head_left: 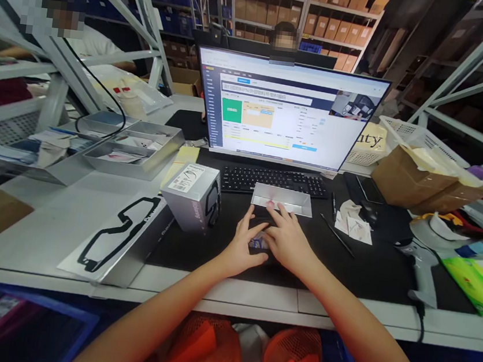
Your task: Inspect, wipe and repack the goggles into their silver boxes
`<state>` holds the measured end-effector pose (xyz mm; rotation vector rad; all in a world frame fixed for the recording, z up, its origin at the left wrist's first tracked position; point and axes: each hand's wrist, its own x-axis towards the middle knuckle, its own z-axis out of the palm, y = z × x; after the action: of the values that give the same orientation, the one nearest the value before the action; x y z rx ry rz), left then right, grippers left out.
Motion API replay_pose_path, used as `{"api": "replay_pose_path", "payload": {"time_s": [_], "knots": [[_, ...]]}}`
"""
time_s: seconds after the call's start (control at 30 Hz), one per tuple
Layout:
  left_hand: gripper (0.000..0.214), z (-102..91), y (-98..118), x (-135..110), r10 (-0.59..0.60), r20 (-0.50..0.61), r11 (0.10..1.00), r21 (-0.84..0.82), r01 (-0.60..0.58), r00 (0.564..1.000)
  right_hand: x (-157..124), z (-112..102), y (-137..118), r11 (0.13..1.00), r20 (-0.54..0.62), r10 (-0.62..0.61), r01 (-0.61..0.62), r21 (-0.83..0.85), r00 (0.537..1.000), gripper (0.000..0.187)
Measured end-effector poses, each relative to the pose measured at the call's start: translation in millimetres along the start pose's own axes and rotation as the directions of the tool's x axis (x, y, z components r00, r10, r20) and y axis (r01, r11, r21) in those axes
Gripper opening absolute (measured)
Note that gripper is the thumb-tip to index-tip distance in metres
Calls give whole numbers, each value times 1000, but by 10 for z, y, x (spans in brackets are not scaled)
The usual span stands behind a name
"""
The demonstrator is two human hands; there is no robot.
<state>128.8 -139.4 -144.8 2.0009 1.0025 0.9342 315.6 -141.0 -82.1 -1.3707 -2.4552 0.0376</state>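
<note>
Orange mesh (pixel 200 350) sits nearer me than my left hand (pixel 245 244) and right hand (pixel 289 241), both resting with fingers spread on a packet (pixel 259 243), tray (pixel 282 199) just beyond

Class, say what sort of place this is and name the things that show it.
Probably a warehouse packing station: shelves of cardboard boxes behind, a monitor showing an order form, and a handheld scanner on the desk.
</note>
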Motion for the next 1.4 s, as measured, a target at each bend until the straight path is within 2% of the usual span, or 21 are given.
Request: {"api": "replay_pose_path", "payload": {"time_s": [0.13,0.2,0.27,0.33,0.37,0.43,0.5,0.53,0.6,0.63,0.7,0.77,0.83,0.93,1.07,1.13,1.23,1.27,1.3,1.4], "knots": [[77,-46,-19,44,-17,2,1000,-12,17,1000,-133,-9,127,974,-99,-85,104,200,991,23],[78,-53,-30,68,-18,4,1000,-9,18,1000,-204,-31,209,935,-198,-66,130,331,978,21],[80,-53,-33,80,-22,8,1000,-2,22,1000,-250,-43,274,879,-301,28,120,462,953,20],[83,-54,-23,79,-17,14,1000,8,17,1000,-260,-46,327,784,-384,214,77,616,898,21],[84,-57,-12,73,-8,18,1000,17,8,1000,-252,-49,358,699,-402,339,58,713,851,21],[83,-69,18,58,23,31,999,44,-24,999,-221,-77,445,438,-348,611,62,897,711,20],[80,-86,59,40,60,51,994,88,-64,997,-191,-147,579,150,-237,808,199,968,540,17],[79,-95,83,30,81,60,990,113,-87,995,-187,-201,665,48,-191,863,301,952,468,15],[77,-112,133,10,126,84,976,169,-139,988,-209,-336,862,-41,-153,918,472,881,366,14],[76,-119,159,-1,150,105,965,203,-169,983,-236,-409,967,-61,-148,926,526,848,347,19],[66,-131,212,-19,198,169,929,282,-239,966,-313,-537,1173,-106,-140,920,576,810,366,32],[39,-144,258,-30,233,234,884,353,-306,944,-397,-613,1351,-149,-129,911,606,781,391,39],[12,-157,289,-27,245,267,851,401,-339,932,-458,-624,1484,-172,-118,912,626,760,393,40],[17,-160,291,-7,229,276,824,455,-337,933,-487,-557,1596,-173,-90,926,624,762,366,37],[15,-125,242,13,228,255,798,504,-330,940,-495,-486,1691,-212,-54,924,624,753,379,31],[16,-106,224,12,255,243,793,502,-346,936,-530,-499,1756,-188,-45,940,627,755,337,30],[16,-99,220,2,280,226,803,478,-357,933,-604,-555,1844,-91,-49,979,640,763,197,31],[14,-103,224,-2,277,223,811,468,-352,935,-625,-572,1858,-75,-50,983,639,765,175,31],[14,-109,229,-5,271,220,820,457,-345,937,-639,-583,1861,-80,-50,982,637,767,184,32],[22,-121,243,0,265,169,845,433,-313,949,-634,-577,1819,-163,-47,951,623,765,307,28]]}}
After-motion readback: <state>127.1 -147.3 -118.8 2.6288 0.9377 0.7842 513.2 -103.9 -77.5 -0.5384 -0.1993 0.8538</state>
